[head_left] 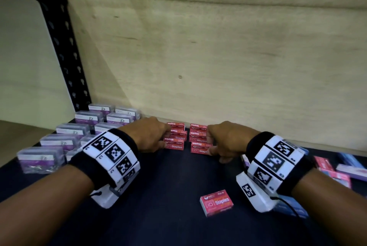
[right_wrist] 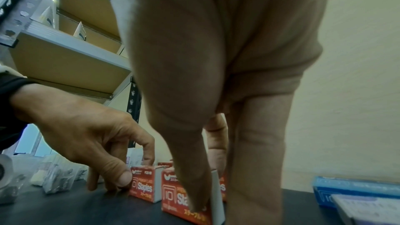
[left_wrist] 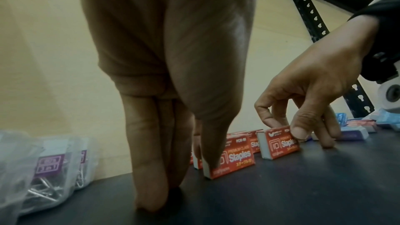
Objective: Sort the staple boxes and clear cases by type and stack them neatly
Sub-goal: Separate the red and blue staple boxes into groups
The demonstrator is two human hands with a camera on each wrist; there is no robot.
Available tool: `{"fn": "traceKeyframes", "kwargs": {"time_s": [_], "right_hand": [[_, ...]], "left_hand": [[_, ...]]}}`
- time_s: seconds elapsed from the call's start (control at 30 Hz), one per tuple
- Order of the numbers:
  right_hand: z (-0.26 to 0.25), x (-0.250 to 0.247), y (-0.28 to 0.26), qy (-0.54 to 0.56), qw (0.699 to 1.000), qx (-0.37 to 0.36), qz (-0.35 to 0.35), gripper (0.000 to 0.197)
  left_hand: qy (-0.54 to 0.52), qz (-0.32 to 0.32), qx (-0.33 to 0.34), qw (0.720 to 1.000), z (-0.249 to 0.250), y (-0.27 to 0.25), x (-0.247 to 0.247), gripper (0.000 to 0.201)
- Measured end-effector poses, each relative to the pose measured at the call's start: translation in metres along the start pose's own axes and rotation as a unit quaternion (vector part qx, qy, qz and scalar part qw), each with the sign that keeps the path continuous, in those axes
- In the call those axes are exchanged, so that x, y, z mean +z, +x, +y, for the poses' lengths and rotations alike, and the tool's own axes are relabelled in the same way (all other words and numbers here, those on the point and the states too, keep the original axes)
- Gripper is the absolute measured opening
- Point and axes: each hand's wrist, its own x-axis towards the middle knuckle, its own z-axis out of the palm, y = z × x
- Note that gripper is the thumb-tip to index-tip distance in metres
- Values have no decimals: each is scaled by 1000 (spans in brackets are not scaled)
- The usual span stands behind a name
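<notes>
My small red cardboard staple boxes (left_wrist: 232, 157) read "Staples", "10" and "PREMIUM CLASS", with Japanese characters beneath.

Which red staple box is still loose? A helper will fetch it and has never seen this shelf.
Start at the dark shelf surface in front of the wooden back panel. Two rows of red staple boxes stand against that panel, with the hands on them. The lone red box lies nearer the viewer, flat with its Staples label facing up, apart from both rows and touched by neither hand.
</notes>
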Motion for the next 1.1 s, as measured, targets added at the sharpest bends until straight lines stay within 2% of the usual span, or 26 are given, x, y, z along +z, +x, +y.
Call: {"fn": "traceKeyframes", "kwargs": {"time_s": [0.23, 0.33, 0.5, 0.6, 0.7, 0.8, 0.9, 0.97, 1.03, 1.1], "right_hand": [[0, 0, 2, -12, 1000, 2, 4, 22], [-2, 1, 0, -40, 999, 0, 9, 31], [0, 1, -5, -17, 1000, -7, 8, 43], [6, -1, -12, 13, 1000, -23, -9, 39], [18, -2, -20, 91, 994, -37, -40, 31], [32, -8, -30, 103, 993, -50, -21, 24], [49, -18, -44, 92, 994, -52, 18, 14], [61, -24, -50, 58, 997, -30, 29, 11], [73, -28, -56, 13, 999, -4, 33, 17], [83, -28, -61, -12, 999, 16, 32, 23]], "left_hand": [[10, -10, -13, 1000, 3, 0, -1, 37], [0, -16, -23, 1000, 4, -1, -1, 44], [-29, -21, -55, 998, 6, -8, -1, 53], [-70, -31, -71, 995, 7, -16, -1, 55], [-104, -60, -80, 989, 8, -27, -4, 55], [-97, -68, -84, 989, 15, -39, -13, 55], [-48, -55, -53, 996, 32, -50, -24, 52], [-38, -42, -13, 998, 47, -54, -28, 40], [-56, -53, 27, 997, 67, -56, -30, 34], [-76, -82, 53, 992, 85, -58, -27, 37]]}}
